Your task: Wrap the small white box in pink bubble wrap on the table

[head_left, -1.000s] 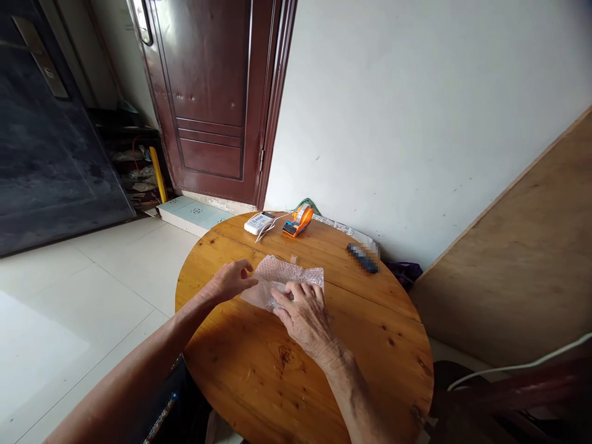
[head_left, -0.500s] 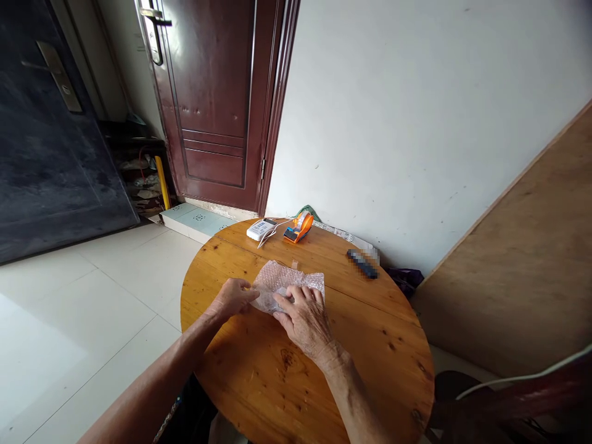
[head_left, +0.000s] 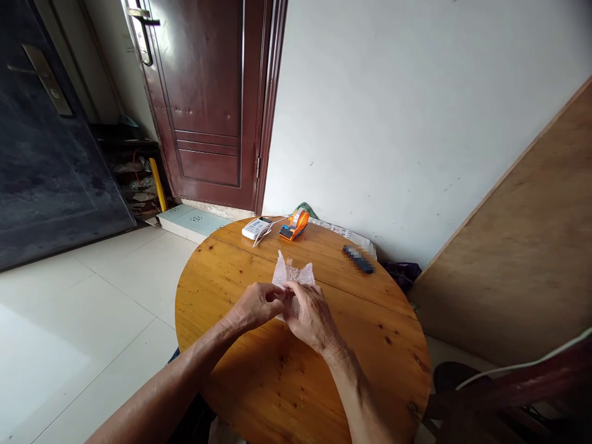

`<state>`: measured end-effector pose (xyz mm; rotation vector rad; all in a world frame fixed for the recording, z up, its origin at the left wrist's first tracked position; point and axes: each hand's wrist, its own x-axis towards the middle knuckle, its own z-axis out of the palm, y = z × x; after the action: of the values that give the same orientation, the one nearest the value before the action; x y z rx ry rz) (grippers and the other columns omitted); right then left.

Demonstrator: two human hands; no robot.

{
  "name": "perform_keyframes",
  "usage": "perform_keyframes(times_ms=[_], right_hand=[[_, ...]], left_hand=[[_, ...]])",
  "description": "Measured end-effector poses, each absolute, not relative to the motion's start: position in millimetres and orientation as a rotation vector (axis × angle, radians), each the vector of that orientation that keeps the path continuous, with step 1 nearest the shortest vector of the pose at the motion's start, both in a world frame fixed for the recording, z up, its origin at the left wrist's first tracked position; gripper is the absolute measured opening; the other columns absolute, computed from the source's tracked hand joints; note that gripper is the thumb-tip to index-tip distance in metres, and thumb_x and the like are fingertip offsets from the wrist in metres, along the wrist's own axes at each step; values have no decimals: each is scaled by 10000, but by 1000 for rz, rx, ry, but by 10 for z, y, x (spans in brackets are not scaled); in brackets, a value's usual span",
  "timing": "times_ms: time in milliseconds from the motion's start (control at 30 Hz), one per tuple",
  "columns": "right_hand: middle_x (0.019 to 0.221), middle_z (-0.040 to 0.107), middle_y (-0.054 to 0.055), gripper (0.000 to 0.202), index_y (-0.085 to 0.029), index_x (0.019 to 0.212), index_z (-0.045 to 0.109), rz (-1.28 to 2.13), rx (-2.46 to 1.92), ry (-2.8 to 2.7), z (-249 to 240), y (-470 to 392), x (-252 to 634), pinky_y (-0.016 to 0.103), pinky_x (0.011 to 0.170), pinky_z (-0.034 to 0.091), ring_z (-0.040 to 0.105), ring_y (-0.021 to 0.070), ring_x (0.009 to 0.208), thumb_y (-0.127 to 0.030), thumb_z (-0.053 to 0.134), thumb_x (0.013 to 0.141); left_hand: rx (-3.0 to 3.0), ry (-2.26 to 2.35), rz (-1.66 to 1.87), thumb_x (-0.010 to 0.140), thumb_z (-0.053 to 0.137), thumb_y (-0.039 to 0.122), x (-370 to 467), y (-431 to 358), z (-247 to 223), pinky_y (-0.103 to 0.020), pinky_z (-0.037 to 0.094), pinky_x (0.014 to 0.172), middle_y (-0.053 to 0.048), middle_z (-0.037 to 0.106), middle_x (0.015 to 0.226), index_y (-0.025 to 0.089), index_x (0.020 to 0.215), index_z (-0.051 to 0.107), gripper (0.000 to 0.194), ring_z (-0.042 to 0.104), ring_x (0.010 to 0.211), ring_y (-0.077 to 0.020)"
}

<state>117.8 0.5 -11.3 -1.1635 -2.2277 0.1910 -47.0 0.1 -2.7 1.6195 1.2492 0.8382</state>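
Note:
A sheet of pinkish clear bubble wrap point(head_left: 280, 269) lies on the round wooden table, its left side folded inward and its far corners sticking up. My left hand point(head_left: 259, 303) is closed on the folded left part, thumb and fingers pinching. Close beside it, my right hand point(head_left: 311, 313) presses on the wrap with curled fingers, the two hands nearly touching. Whatever lies inside the wrap is hidden under my fingers. A small piece of tape point(head_left: 289, 262) shows at the wrap's far edge.
At the table's point(head_left: 222, 265) far side are a white power adapter-like box point(head_left: 255, 229) with a cable and an orange tape dispenser point(head_left: 295, 226). A dark blurred object point(head_left: 358, 258) lies to the right. A white wall point(head_left: 370, 123) and red-brown door point(head_left: 208, 105) stand behind.
My left hand has moved right, bringing the wrap's left side inward over the middle. The wrap now looks narrower. My hands have come together, and the view has shifted slightly.

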Motion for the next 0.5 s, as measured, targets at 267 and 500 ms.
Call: perform_keyframes(times_ms=[267, 500], right_hand=[[928, 718, 59, 145, -219, 920, 625, 199, -1197, -1972, -124, 134, 1333, 358, 854, 440, 648, 231, 907, -205, 524, 817], [1096, 667, 112, 323, -200, 999, 617, 383, -1614, -1701, -168, 256, 1542, 346, 733, 497, 649, 222, 831, -398, 614, 744]], left_hand=[[1886, 1112, 526, 688, 399, 132, -584, 44, 146, -221, 285, 519, 42, 396, 553, 156, 590, 473, 126, 426, 533, -89], [2279, 1460, 436, 714, 515, 158, -417, 34, 129, -253, 357, 599, -6, 527, 641, 162, 619, 587, 119, 522, 644, -143]])
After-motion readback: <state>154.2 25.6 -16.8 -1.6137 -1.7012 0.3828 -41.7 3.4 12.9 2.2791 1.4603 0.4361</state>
